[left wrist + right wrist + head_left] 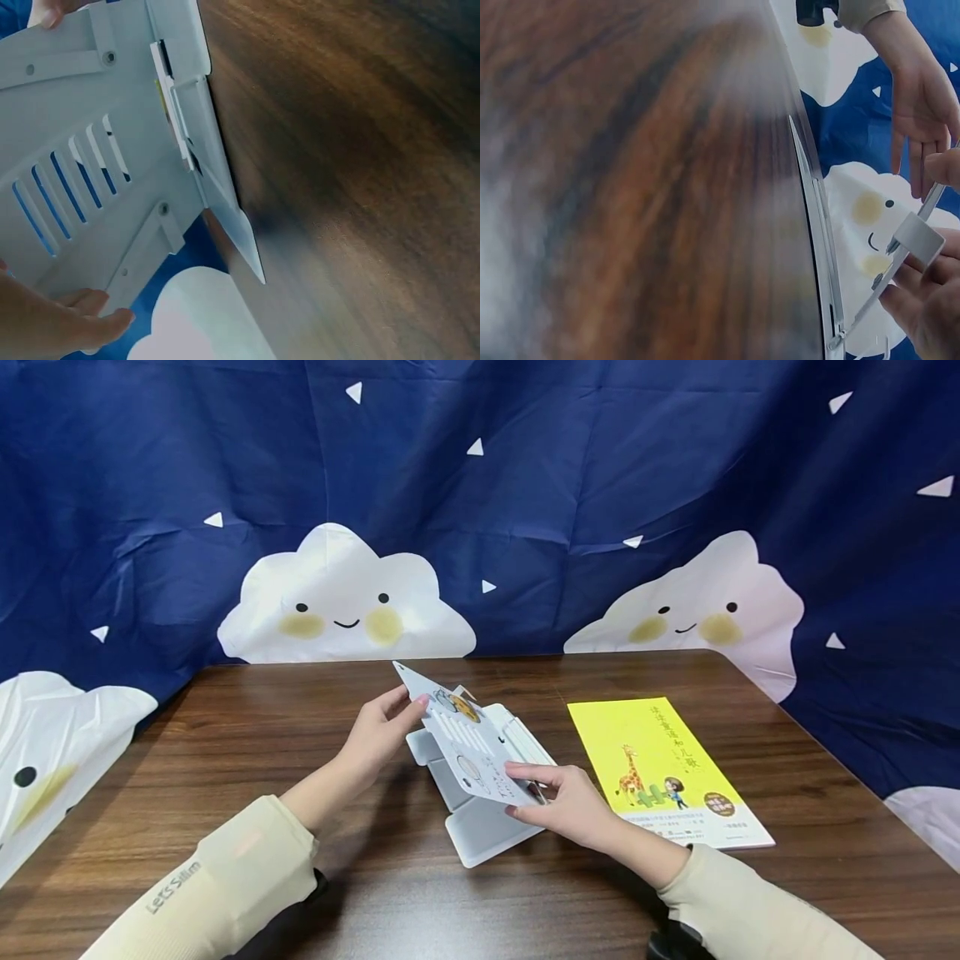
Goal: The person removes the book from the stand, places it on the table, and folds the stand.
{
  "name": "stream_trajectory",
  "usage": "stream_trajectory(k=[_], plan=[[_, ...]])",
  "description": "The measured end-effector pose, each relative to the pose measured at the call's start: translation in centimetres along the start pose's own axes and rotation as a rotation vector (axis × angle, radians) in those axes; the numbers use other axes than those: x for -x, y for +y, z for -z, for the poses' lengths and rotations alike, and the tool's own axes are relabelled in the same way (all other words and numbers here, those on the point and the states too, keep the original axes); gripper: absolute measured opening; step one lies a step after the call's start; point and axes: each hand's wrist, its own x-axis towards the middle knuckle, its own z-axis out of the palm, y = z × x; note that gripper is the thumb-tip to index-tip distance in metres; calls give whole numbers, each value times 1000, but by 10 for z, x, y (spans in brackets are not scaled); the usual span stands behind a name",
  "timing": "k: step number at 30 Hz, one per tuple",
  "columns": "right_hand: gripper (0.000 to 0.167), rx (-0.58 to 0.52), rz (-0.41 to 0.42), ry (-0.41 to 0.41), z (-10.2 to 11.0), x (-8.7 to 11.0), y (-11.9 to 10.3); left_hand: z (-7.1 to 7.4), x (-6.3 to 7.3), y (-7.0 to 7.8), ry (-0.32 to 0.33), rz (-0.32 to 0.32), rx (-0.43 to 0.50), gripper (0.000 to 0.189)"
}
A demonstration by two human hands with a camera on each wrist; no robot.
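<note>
A white book stand with cartoon animals and slots on its panel sits on the table, its panel tilted up from a flat base. My left hand grips the panel's left edge, thumb on the printed face and the other fingers behind. At the panel's lower right edge, my right hand pinches it between thumb and fingers. The left wrist view shows the slotted back of the panel and its support arms, with the left fingers at the edge. From the right wrist, the base appears edge-on.
A yellow book with a giraffe on its cover lies flat to the right of the stand, close by my right forearm. The brown wooden table ends at a blue curtain printed with clouds.
</note>
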Motion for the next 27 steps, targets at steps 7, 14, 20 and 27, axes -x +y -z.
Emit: stream_trajectory(k=[7,14,20,27], plan=[[42,126,21,25,-3,1,0,0,4,-4,15,1,0,47],[46,143,49,17,-8,2,-1,2,11,-9,45,-16,-9,44],[50,228,121,-9,-9,2,-2,6,16,-15,46,-13,-23,42],[52,331,188,-37,-12,3,0,9,22,-24,55,29,-31,40]])
